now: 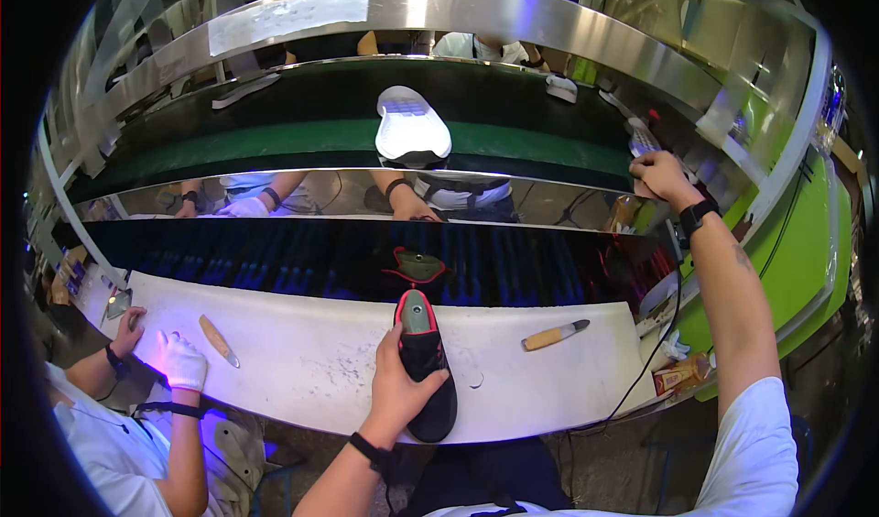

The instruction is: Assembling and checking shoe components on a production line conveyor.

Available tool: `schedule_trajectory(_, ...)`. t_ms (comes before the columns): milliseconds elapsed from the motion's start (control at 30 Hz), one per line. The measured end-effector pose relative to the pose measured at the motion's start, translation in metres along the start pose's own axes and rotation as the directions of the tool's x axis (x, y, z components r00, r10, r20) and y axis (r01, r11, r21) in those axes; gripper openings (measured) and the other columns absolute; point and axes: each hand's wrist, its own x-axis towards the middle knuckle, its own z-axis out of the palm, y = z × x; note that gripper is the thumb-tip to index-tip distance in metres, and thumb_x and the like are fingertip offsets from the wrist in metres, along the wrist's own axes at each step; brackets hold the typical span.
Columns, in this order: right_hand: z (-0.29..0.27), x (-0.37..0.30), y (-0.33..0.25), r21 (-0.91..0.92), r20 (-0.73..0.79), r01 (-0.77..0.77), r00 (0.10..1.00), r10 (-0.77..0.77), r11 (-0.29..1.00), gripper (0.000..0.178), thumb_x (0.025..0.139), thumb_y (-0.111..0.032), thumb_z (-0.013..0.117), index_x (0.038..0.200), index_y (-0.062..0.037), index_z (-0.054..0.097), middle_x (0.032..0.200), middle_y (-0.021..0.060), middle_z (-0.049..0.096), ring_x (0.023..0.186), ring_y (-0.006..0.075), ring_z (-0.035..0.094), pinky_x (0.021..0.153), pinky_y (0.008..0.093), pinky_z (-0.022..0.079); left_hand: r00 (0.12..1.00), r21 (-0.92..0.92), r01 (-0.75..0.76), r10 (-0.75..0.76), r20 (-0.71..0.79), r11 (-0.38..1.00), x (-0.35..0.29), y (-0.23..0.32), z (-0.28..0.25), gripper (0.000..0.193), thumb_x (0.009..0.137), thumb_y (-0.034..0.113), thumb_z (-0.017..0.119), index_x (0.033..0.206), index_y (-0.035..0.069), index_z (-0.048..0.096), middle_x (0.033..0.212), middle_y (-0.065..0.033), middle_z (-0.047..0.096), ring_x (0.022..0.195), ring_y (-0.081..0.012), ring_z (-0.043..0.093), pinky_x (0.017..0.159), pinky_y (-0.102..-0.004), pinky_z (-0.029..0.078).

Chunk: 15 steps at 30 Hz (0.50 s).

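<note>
A black shoe with red trim and a grey-green insole stands on the white bench, its heel end away from me. My left hand is wrapped round its middle, thumb across the laces. My right hand reaches far out to the right, beside the conveyor's end. Its fingers are closed on a small pinkish-brown piece that I cannot make out. Just beyond that hand lies a pale shoe sole. A wooden-handled knife lies to the right of the shoe.
A white sole sits on the green-and-black conveyor. Another knife lies left on the bench. At the left a co-worker's gloved hand rests near the bench edge. A black cable hangs at the right.
</note>
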Motion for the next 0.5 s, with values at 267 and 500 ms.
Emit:
schedule_trajectory(267, 0.012, 0.016, 0.011, -0.034, -0.178, -0.095, 0.980, 0.087, 0.995, 0.024, 0.074, -0.022, 0.077, 0.091, -0.0051, 0.078, 0.093, 0.0222, 0.074, 0.093, 0.0401, 0.071, 0.086, 0.0453, 0.056, 0.973, -0.010, 0.228, -0.228, -0.031, 0.974, -0.006, 0.023, 0.002, 0.080, 0.073, 0.016, 0.079, 0.141, 0.002, 0.041, 0.135, -0.0244, 0.050, 0.127, -0.0421, 0.052, 0.107, -0.0456, 0.045)
schedule_trajectory(500, 0.010, -0.018, -0.021, -0.143, -0.594, 0.314, 0.731, -0.336, 0.938, 0.019, 0.091, -0.017, 0.064, 0.103, -0.0039, 0.070, 0.108, 0.0150, 0.072, 0.095, 0.0339, 0.067, 0.082, 0.0438, 0.053, 0.982, -0.004, 0.177, -0.177, -0.068, 0.984, -0.065, 0.028, -0.015, 0.072, 0.075, 0.011, 0.077, 0.139, 0.002, 0.043, 0.130, -0.0219, 0.050, 0.122, -0.0381, 0.055, 0.102, -0.0436, 0.047)
